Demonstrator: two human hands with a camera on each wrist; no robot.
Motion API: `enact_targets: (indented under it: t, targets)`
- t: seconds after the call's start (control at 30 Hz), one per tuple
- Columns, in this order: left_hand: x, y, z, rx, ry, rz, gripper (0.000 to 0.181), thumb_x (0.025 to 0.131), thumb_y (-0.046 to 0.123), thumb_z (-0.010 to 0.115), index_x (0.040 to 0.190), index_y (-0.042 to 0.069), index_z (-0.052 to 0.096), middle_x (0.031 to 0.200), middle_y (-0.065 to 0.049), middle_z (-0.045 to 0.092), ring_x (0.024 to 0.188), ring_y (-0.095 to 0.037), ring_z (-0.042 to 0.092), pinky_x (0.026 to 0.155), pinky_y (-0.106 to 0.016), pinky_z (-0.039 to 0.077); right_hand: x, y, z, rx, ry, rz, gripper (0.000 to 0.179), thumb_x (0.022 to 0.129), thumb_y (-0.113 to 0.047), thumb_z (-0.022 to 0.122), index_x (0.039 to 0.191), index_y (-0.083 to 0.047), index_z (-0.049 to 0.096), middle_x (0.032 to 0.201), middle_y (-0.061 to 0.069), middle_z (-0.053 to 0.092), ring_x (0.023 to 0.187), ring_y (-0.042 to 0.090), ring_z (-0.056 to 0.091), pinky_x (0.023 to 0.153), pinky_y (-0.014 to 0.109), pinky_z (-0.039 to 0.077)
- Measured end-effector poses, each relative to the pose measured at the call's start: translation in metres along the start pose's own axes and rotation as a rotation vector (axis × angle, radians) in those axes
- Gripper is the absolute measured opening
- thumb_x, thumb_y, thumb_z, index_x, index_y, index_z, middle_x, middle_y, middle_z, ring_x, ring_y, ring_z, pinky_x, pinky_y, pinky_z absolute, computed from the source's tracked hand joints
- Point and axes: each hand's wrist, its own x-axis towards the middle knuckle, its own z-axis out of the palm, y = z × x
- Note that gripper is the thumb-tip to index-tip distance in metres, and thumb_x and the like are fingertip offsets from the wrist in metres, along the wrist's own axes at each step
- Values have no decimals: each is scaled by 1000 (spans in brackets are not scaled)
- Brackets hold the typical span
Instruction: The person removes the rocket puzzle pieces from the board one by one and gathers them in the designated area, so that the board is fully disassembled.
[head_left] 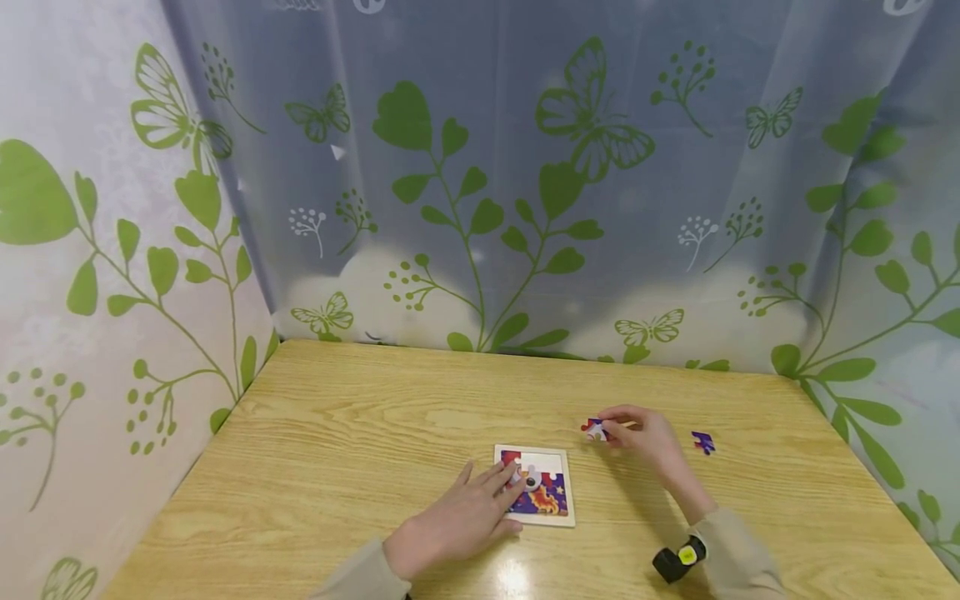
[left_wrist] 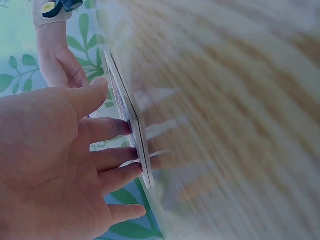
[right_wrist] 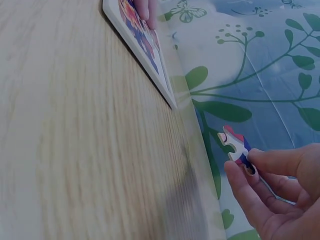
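A square jigsaw puzzle (head_left: 551,498) in a pale frame lies on the table, with a bare white patch at its upper right. My left hand (head_left: 468,510) rests on its left side with straight, spread fingers; in the left wrist view the fingertips (left_wrist: 131,167) touch the board's edge. To the right of the board, my right hand (head_left: 648,442) pinches a red, white and purple puzzle piece (head_left: 596,429) between thumb and fingers. The right wrist view shows that piece held up above the table. Another purple puzzle piece (head_left: 702,442) lies on the table to the right of my right hand.
The wooden table (head_left: 337,417) reaches back to a blue and white curtain (head_left: 480,208) printed with green leaves and butterflies. More printed cloth (head_left: 97,292) hangs along the left side. A black strap with a yellow-marked device (head_left: 682,557) sits at the right wrist.
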Motion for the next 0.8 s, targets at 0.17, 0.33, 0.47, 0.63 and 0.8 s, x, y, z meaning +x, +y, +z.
enact_targets:
  t: [0.17, 0.33, 0.47, 0.63, 0.8]
  targets:
    - [0, 0, 1, -2, 9, 0, 62, 105, 49, 45, 155, 13, 42, 163, -11, 32, 150, -27, 32, 119, -60, 28, 0, 5, -12, -3, 19, -4, 28, 101, -9, 63, 122, 9, 67, 112, 22, 70, 90, 26, 74, 79, 35, 62]
    - [0, 0, 1, -4, 7, -1, 62, 105, 48, 44, 156, 13, 40, 163, -11, 31, 151, -27, 31, 119, -60, 27, -1, 11, -26, -18, 32, -3, 31, 100, -11, 64, 124, 8, 66, 112, 22, 71, 88, 26, 74, 79, 37, 62]
    - [1, -1, 3, -7, 9, 5, 61, 105, 46, 45, 156, 12, 40, 163, -11, 32, 150, -28, 31, 119, -60, 27, -1, 17, -36, -11, 42, 8, 34, 101, -11, 64, 127, 10, 63, 111, 21, 70, 88, 22, 74, 79, 35, 62]
    - [1, -2, 3, -4, 14, 14, 60, 106, 45, 44, 155, 10, 41, 163, -12, 31, 150, -29, 32, 119, -61, 27, 2, 25, -49, -21, 66, -7, 34, 100, -8, 63, 127, 13, 62, 110, 23, 70, 83, 15, 73, 77, 31, 62]
    - [1, 0, 1, 9, 11, 6, 61, 105, 48, 44, 155, 12, 42, 163, -11, 32, 150, -28, 32, 119, -60, 28, 3, 31, -59, -56, 72, -10, 33, 100, -5, 62, 125, 17, 61, 110, 27, 70, 81, 10, 72, 75, 31, 62]
